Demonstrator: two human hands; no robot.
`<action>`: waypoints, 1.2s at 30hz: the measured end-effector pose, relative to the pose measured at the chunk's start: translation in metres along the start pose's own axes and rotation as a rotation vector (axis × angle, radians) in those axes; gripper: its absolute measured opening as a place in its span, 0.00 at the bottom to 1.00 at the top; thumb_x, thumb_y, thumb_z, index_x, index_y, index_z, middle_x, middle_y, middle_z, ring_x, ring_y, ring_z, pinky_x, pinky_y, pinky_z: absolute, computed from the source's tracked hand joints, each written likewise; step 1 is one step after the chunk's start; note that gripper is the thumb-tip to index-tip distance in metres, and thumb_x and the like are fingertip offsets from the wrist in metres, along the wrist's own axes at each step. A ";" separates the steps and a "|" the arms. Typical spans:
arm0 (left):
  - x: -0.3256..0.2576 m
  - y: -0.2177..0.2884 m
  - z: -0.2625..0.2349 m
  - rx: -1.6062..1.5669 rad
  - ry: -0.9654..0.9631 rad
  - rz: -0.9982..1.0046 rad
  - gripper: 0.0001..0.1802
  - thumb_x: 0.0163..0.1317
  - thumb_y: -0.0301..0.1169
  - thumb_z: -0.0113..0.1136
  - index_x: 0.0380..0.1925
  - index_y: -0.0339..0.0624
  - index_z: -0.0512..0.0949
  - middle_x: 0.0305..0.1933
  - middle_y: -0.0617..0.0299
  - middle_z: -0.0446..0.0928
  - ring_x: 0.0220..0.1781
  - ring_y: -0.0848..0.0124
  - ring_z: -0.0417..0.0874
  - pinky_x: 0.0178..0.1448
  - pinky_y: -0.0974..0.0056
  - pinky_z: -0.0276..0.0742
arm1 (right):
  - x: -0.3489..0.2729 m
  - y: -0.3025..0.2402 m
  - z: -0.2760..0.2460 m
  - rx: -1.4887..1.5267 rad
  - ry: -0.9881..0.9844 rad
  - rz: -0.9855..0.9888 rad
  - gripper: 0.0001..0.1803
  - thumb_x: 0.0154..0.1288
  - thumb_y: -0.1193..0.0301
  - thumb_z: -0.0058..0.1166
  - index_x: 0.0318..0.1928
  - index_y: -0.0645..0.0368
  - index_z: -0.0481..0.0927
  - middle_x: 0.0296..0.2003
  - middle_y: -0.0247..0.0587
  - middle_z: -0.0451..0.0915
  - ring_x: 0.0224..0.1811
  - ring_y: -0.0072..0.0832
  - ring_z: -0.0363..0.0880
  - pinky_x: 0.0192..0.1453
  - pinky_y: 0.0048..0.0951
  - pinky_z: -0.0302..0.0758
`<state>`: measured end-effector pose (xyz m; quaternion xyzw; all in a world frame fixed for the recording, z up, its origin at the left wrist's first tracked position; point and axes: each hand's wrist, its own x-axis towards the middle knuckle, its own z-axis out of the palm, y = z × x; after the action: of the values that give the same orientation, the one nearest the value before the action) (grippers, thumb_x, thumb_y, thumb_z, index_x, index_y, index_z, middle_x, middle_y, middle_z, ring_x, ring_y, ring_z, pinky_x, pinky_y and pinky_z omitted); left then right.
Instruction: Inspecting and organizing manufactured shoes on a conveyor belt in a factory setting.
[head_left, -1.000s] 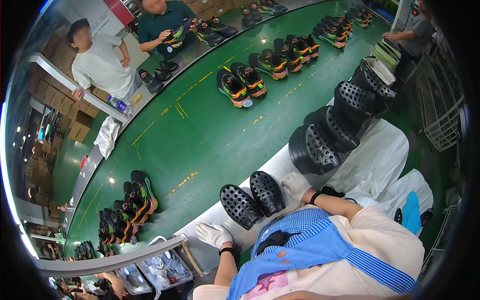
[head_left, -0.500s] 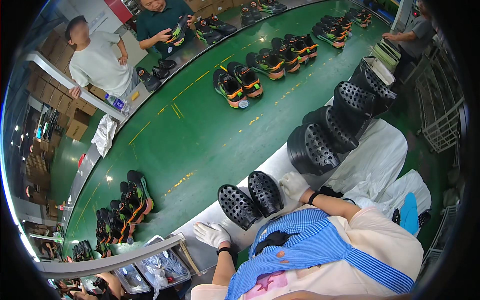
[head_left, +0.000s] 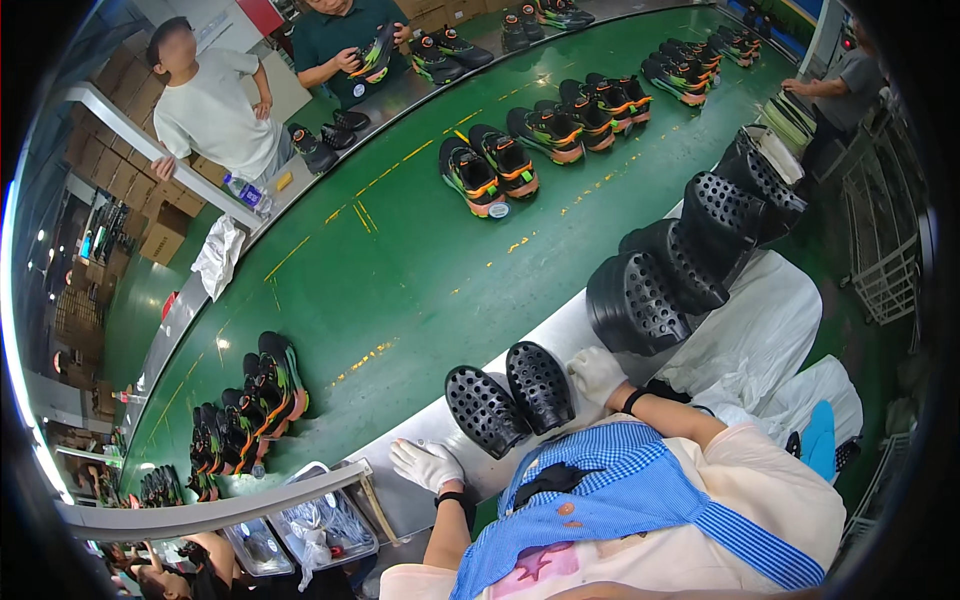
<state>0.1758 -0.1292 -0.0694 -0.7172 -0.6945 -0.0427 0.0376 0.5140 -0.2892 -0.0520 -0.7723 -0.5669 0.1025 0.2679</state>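
Both my hands wear white gloves and rest on the metal ledge along the near side of the green belt. My left hand (head_left: 426, 466) lies flat there, fingers apart, holding nothing. Between my hands stand two black plastic shoe-shaped forms with round holes, a left one (head_left: 486, 411) and a right one (head_left: 540, 386). My right hand (head_left: 596, 375) rests just beside the right form, its fingers loosely bent and lightly apart, with no object seen in it. Further right, nested stacks of similar black forms (head_left: 640, 305) lean along the ledge.
On the green belt (head_left: 400, 290) sit rows of black-orange sneakers (head_left: 490, 172), with more sneakers (head_left: 255, 405) at left. Across it, one person handles a sneaker (head_left: 374, 58); another stands by a bottle (head_left: 246, 193). Plastic trays (head_left: 325, 520) are left of me, white sacking (head_left: 750, 310) right.
The whole picture has shifted slightly, with far things a little further right. The person across has tilted the sneaker more upright. My hands stay on the ledge.
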 end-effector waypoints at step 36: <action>0.183 0.101 -0.039 -0.598 0.004 0.535 0.27 0.63 0.30 0.57 0.62 0.34 0.68 0.64 0.43 0.68 0.66 0.49 0.69 0.69 0.54 0.66 | 0.007 -0.011 0.027 -0.074 0.122 0.202 0.03 0.51 0.72 0.52 0.25 0.54 0.79 0.25 0.43 0.78 0.33 0.44 0.78 0.41 0.43 0.74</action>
<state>0.2818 0.0451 -0.0092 -0.8520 -0.4402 -0.2329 -0.1615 0.4946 -0.2724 -0.0673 -0.8395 -0.4723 0.0605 0.2616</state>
